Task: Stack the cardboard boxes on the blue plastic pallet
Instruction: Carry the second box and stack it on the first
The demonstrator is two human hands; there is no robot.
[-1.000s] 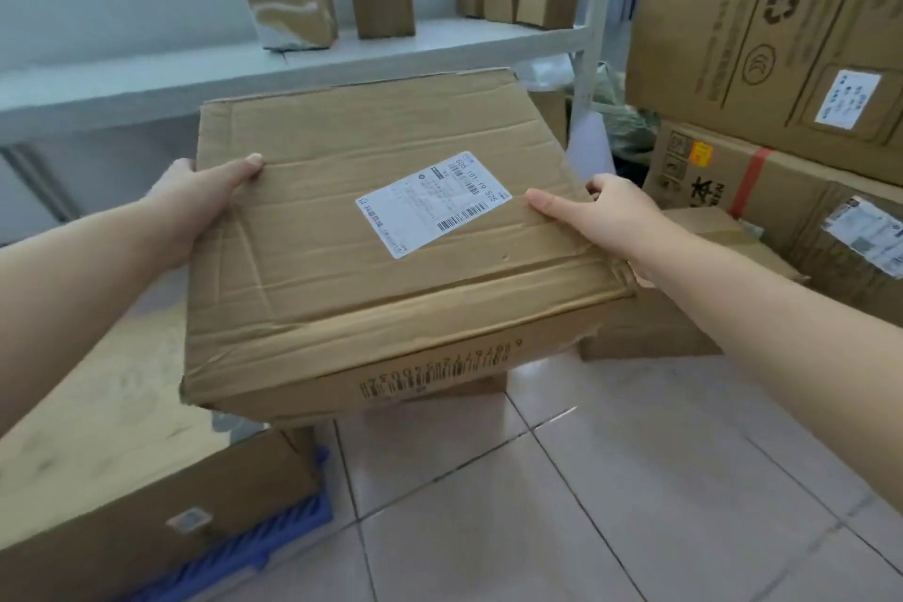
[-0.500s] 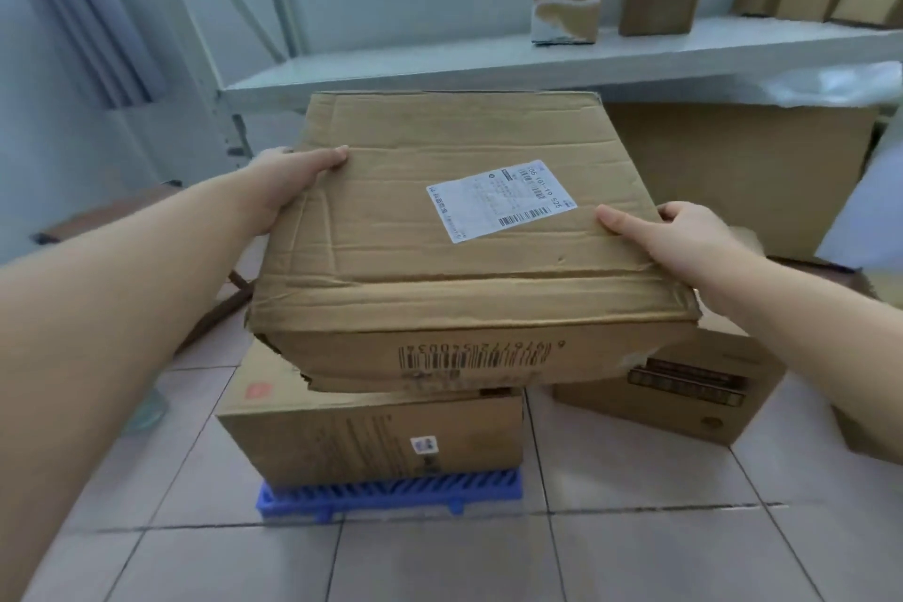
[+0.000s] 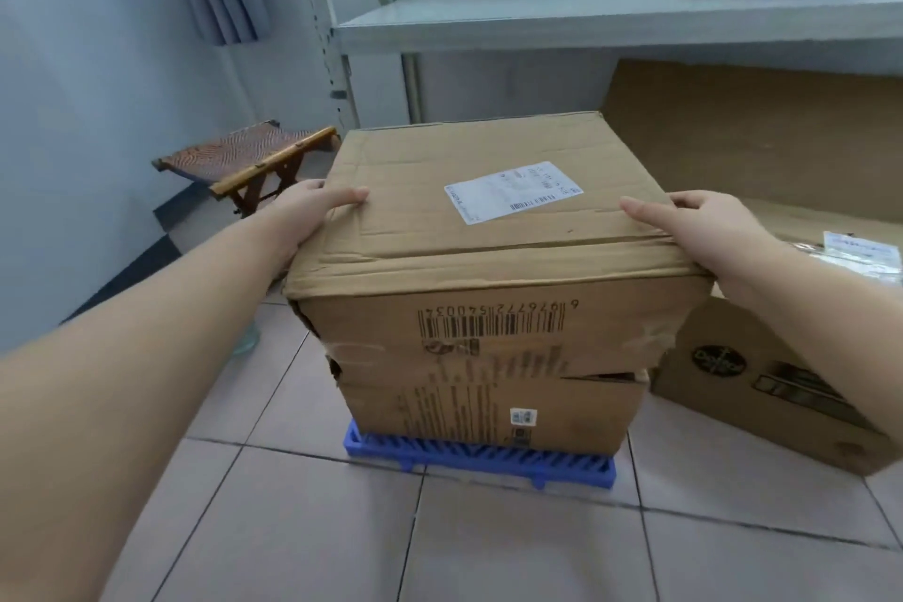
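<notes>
At centre frame a creased brown cardboard box (image 3: 488, 235), its white shipping label up and its long axis running left to right, sits on a lower brown cardboard box (image 3: 488, 411). That lower box rests on the blue slatted plastic pallet (image 3: 479, 457) at lower centre. The left hand (image 3: 312, 218) and right hand (image 3: 703, 230) grasp the top box's side edges, thumbs on the lid.

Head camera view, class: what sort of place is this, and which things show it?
Probably a storeroom or small warehouse: metal shelving along the wall, labelled cardboard boxes stacked on a blue plastic pallet, and a tiled floor.
</notes>
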